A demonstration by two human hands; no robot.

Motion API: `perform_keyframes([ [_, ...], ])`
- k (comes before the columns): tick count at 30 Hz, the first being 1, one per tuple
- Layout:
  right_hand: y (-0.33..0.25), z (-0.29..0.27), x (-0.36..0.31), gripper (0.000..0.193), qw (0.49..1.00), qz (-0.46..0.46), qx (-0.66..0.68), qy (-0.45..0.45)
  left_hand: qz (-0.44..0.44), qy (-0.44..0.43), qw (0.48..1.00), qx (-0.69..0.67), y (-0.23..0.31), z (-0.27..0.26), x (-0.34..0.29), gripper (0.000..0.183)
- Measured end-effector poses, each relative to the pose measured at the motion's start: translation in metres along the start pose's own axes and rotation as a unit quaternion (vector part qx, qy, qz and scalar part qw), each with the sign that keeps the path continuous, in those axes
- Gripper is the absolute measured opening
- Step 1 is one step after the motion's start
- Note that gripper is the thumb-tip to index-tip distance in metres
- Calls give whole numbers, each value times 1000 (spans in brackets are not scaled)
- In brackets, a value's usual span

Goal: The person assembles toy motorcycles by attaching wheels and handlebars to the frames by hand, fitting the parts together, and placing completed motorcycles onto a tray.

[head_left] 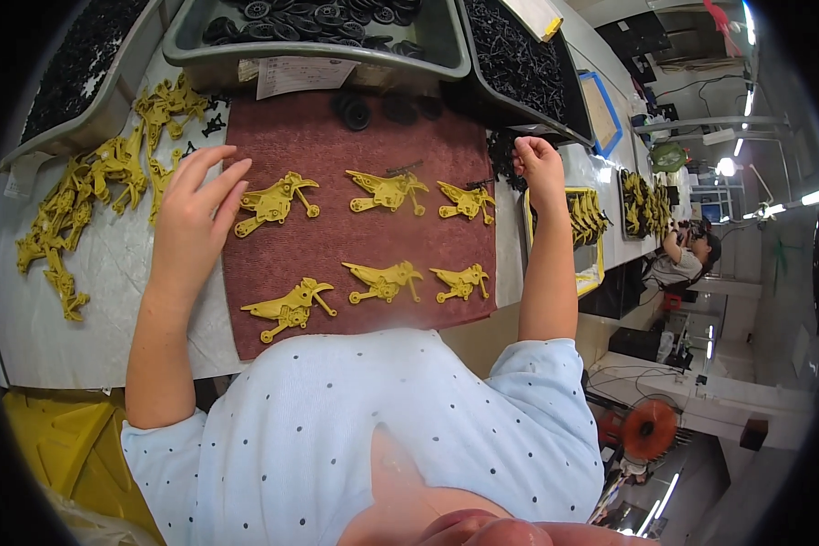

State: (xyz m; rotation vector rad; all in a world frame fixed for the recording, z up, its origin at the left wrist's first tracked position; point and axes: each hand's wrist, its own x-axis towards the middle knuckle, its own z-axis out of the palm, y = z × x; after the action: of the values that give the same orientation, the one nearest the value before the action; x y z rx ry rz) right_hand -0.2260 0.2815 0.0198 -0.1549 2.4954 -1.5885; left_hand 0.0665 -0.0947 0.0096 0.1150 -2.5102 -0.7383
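Note:
On a dark red cloth (355, 237) lie several yellow plastic frame pieces in two rows, like parts of a toy motorbike. My left hand (200, 196) hovers at the cloth's left edge with its fingers apart, holding nothing, beside the upper left frame piece (273, 204). Past the cloth's right edge, my right hand (540, 166) has its fingertips pinched together near a small pile of black parts (503, 155); whatever is in the pinch is too small to make out. Thin black parts lie at the tops of the upper middle frame piece (388, 192) and the upper right frame piece (465, 202).
Black wheels (355, 113) rest on the cloth's far side. Beyond stands a grey bin (318, 65) of wheels, flanked by bins of small black parts. Loose yellow pieces (73, 205) are heaped at left. A yellow tray (581, 227) stands right; a person (687, 250) sits farther off.

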Motion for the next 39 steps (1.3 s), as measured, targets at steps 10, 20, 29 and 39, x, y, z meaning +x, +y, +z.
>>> perform_keyframes([
  [10, -59, 47, -48, 12, 975, 35, 153, -155, 23, -28, 999, 18, 1, 2, -13, 26],
  [20, -79, 145, -69, 17, 950, -169, 24, -263, 42, -68, 996, 44, 10, 19, -20, 38],
  [29, -110, 220, -83, 14, 904, -80, -79, -413, 62, -47, 996, 52, 2, 32, -23, 29],
  [39, -100, 229, -73, 18, 891, -125, -123, -419, 69, -43, 995, 54, 2, 30, -21, 26],
])
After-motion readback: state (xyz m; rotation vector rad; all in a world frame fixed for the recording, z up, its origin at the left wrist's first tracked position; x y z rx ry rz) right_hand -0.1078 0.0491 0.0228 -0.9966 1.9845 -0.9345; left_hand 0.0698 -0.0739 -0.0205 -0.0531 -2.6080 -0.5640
